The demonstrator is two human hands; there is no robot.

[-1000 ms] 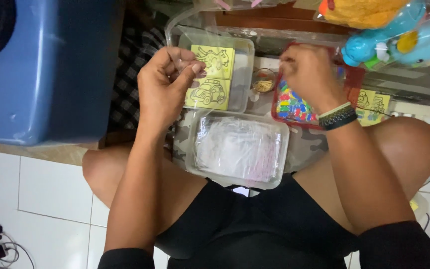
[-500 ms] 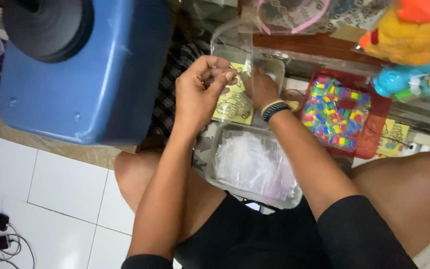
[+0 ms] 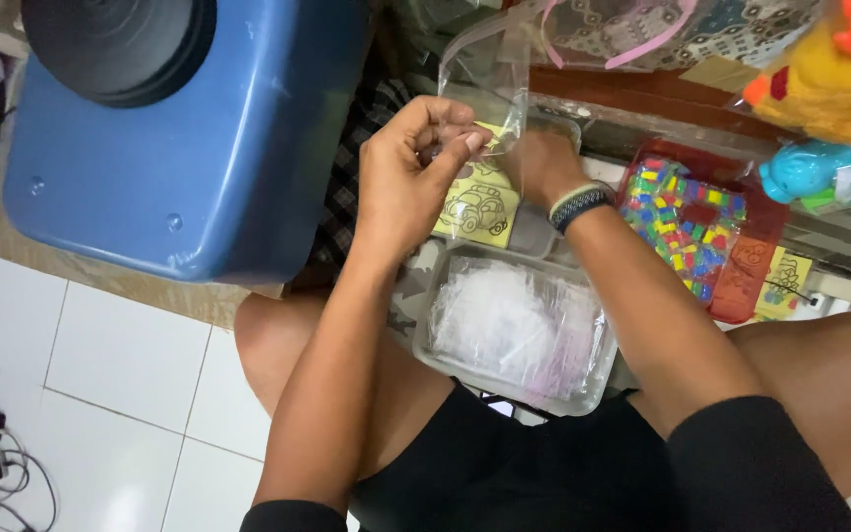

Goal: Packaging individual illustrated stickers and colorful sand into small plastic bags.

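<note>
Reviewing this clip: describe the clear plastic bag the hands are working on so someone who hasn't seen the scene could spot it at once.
Start at the big blue bin on the left and move right to the two hands raised over the lap. The clear plastic bag stands upright between the left hand and right hand, pinched at its lower edge. Unlike the tray of bags below, it is single, tall and see-through.

Clear plastic bag [image 3: 490, 79]: centre far, upright and transparent, held at its lower edge by the left hand [image 3: 411, 172] and the right hand [image 3: 534, 163]. Yellow card [image 3: 480, 202]: centre, just under the hands, rectangular, with a black outline drawing of a car. Clear plastic tray [image 3: 514, 330]: centre near, on the lap, rectangular, filled with a stack of transparent bags. Second yellow card [image 3: 785, 281]: right, beside the red tray [image 3: 741, 281], black line drawing. Bagged plush toys [image 3: 819, 74]: far right, yellow and orange, wrapped in clear film.
</note>
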